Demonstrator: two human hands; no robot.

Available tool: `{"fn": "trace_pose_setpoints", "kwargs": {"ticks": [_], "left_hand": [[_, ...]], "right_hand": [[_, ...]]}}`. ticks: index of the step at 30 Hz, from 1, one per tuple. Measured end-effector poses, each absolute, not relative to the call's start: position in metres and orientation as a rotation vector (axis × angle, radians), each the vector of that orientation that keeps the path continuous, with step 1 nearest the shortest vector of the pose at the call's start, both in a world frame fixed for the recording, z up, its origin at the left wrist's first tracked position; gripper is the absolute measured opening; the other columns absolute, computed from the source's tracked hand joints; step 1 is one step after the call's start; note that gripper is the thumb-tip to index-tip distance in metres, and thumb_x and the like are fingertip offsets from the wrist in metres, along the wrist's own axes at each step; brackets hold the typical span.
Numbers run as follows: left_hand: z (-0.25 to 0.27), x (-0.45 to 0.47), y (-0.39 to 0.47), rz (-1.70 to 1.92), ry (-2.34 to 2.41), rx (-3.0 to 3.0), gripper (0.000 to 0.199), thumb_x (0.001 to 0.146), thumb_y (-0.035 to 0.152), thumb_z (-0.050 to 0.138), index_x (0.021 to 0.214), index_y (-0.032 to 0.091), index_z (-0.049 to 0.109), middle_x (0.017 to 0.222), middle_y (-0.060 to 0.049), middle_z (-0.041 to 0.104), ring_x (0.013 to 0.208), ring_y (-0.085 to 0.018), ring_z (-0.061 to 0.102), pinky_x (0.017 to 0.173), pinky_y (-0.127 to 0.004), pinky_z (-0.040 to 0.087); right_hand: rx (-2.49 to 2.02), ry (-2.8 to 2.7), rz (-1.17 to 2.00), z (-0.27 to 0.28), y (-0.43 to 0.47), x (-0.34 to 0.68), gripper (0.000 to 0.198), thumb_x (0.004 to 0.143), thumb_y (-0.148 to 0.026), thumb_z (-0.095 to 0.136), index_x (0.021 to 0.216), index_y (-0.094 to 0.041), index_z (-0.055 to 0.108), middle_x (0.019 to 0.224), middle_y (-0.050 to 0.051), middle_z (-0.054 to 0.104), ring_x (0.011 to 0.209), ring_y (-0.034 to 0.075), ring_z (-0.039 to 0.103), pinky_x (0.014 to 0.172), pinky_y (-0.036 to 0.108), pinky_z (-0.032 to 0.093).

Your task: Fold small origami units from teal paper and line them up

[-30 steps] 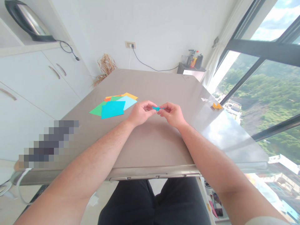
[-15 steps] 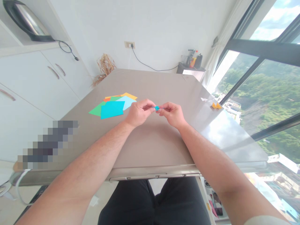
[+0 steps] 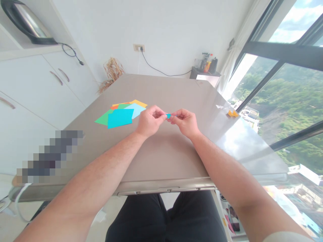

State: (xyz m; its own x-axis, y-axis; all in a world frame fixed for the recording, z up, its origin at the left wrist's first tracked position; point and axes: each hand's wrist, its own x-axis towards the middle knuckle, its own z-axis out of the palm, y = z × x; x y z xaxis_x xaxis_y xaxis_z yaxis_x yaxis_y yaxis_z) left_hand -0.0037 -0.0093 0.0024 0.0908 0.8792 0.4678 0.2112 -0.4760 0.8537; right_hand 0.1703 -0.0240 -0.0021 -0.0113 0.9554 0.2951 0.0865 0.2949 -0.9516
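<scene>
Hands, two: your left hand (image 3: 149,121) and right hand (image 3: 186,123), fingertips of both pinched on one small folded blue paper (image 3: 168,116), held between them over one table (image 3: 166,158). The paper shows flatter than a second ago, when its outline was more jagged. Left of your hands: one bright blue sheet (image 3: 120,118), one light blue sheet (image 3: 136,110). Toward the window: orange folded paper (image 3: 232,113), one piece or two, unclear.

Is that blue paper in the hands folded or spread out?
It looks folded: only a small bit of blue paper shows between the left hand and right hand; fingers hide the rest.
</scene>
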Motion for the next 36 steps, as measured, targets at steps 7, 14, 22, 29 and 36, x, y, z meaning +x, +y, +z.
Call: {"fn": "trace_pose_setpoints", "kwargs": {"ticks": [7, 14, 22, 29, 36], "left_hand": [[-0.003, 0.001, -0.005, 1.471, 1.058, 1.660, 0.016, 0.074, 0.025, 0.075, 0.076, 0.020, 0.060, 0.080, -0.002, 0.075, 0.073, -0.017, 0.072, 0.070, -0.031, 0.057], [-0.005, 0.002, -0.003, 1.454, 1.017, 1.696, 0.029, 0.071, 0.022, 0.077, 0.097, 0.021, 0.062, 0.084, 0.000, 0.071, 0.081, -0.017, 0.070, 0.077, -0.032, 0.056], [-0.004, 0.003, -0.007, 1.437, 1.035, 1.865, 0.023, 0.073, 0.018, 0.066, 0.091, 0.023, 0.053, 0.086, 0.001, 0.063, 0.083, -0.015, 0.064, 0.074, -0.028, 0.053], [-0.004, 0.008, -0.009, 1.447, 1.059, 1.811, 0.021, 0.074, 0.019, 0.066, 0.086, 0.023, 0.049, 0.082, 0.002, 0.061, 0.077, -0.014, 0.061, 0.070, -0.028, 0.051], [-0.009, 0.005, -0.003, 1.355, 1.063, 1.731, 0.025, 0.072, 0.024, 0.071, 0.093, 0.021, 0.058, 0.090, -0.002, 0.068, 0.082, -0.017, 0.068, 0.075, -0.031, 0.055]], "right_hand": [[-0.965, -1.304, 0.984, -0.002, -0.023, 0.164, 0.028, 0.071, -0.037, 0.081, 0.083, -0.022, 0.061, 0.076, 0.000, 0.074, 0.075, 0.019, 0.074, 0.072, 0.035, 0.058], [-0.990, -1.328, 0.958, -0.003, -0.022, 0.165, 0.027, 0.070, -0.035, 0.078, 0.090, -0.023, 0.063, 0.081, 0.000, 0.073, 0.072, 0.017, 0.072, 0.071, 0.035, 0.058], [-1.036, -1.452, 0.796, -0.008, -0.021, 0.164, 0.031, 0.071, -0.039, 0.078, 0.095, -0.022, 0.068, 0.088, 0.002, 0.075, 0.073, 0.015, 0.067, 0.074, 0.035, 0.057], [-1.079, -1.434, 0.843, -0.002, -0.025, 0.163, 0.029, 0.073, -0.036, 0.075, 0.096, -0.022, 0.065, 0.083, 0.000, 0.072, 0.068, 0.014, 0.064, 0.069, 0.032, 0.053], [-1.090, -1.409, 0.818, -0.003, -0.024, 0.163, 0.027, 0.072, -0.032, 0.075, 0.095, -0.022, 0.065, 0.085, 0.000, 0.072, 0.071, 0.015, 0.065, 0.071, 0.032, 0.053]]}}
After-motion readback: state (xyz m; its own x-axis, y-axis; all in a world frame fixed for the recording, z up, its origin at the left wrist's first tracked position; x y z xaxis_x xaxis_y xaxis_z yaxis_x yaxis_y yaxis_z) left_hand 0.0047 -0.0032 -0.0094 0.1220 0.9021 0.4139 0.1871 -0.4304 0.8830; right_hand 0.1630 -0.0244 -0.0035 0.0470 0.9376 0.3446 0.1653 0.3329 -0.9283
